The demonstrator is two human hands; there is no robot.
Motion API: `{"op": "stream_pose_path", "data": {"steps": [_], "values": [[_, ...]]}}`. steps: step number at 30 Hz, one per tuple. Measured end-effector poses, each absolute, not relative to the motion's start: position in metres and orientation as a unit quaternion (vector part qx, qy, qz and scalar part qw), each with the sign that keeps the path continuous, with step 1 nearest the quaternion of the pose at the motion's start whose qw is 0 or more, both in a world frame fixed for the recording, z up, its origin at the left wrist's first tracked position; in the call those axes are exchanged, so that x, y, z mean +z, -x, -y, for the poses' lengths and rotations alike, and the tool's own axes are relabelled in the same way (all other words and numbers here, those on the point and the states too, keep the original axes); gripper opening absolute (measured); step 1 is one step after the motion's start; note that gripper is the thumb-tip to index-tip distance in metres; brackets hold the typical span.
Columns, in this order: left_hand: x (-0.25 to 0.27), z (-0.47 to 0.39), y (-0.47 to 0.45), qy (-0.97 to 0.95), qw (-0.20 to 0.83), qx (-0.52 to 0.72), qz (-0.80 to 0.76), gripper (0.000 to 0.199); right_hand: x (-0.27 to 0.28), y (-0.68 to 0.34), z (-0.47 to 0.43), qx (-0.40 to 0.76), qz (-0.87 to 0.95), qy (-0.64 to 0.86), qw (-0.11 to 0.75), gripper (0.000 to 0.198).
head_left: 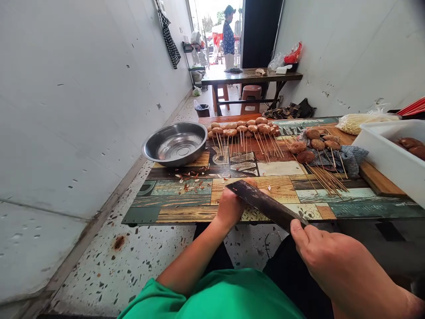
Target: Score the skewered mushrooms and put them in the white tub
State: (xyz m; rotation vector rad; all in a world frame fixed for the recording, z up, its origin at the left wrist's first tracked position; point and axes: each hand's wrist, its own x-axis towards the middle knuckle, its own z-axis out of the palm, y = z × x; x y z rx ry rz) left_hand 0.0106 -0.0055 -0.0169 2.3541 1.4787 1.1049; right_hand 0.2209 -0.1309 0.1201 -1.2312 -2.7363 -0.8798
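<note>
My right hand (335, 254) is closed round the handle end of a dark, broad-bladed cleaver (262, 201), whose blade slants up and left over the table's near edge. Behind the blade's far end my left hand (230, 204) is curled. Its fingers, and whatever they grip, are mostly hidden by the blade. Brown and white mushroom scraps (192, 184) lie on the table to the left. Beyond the hands is a row of skewered brown mushrooms (242, 129), their sticks pointing toward me. More skewered mushrooms (318, 144) rest on a grey cloth (352, 156) at the right.
A steel basin (175, 144) stands at the table's far left. Bare skewers (327, 179) lie by the cloth. On the right, a white tub (392, 150) with mushrooms stands near a wooden board (381, 179). Another table (252, 76) and a person (229, 37) are farther back.
</note>
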Motion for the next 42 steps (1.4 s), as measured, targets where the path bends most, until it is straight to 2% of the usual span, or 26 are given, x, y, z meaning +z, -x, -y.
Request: {"op": "stream_pose_path", "data": {"steps": [4,17,32,39,42], "values": [[-0.016,0.006,-0.011,-0.777,0.094,0.352,-0.513,0.015,0.119,-0.218,0.131,-0.268,0.879,0.394,0.02,0.042],[-0.009,0.008,-0.01,-0.773,0.16,0.368,-0.492,0.019,0.116,-0.218,0.131,-0.277,0.871,0.405,-0.003,0.044],[-0.025,0.005,-0.005,-0.786,0.079,0.354,-0.501,0.036,0.122,-0.196,0.112,-0.293,0.863,0.411,-0.009,0.035],[-0.02,0.004,-0.009,-0.782,0.098,0.358,-0.501,0.025,0.123,-0.197,0.124,-0.3,0.854,0.425,-0.006,0.033],[-0.019,0.005,-0.008,-0.784,0.087,0.352,-0.503,0.03,0.125,-0.189,0.121,-0.29,0.849,0.441,-0.023,0.031]]}}
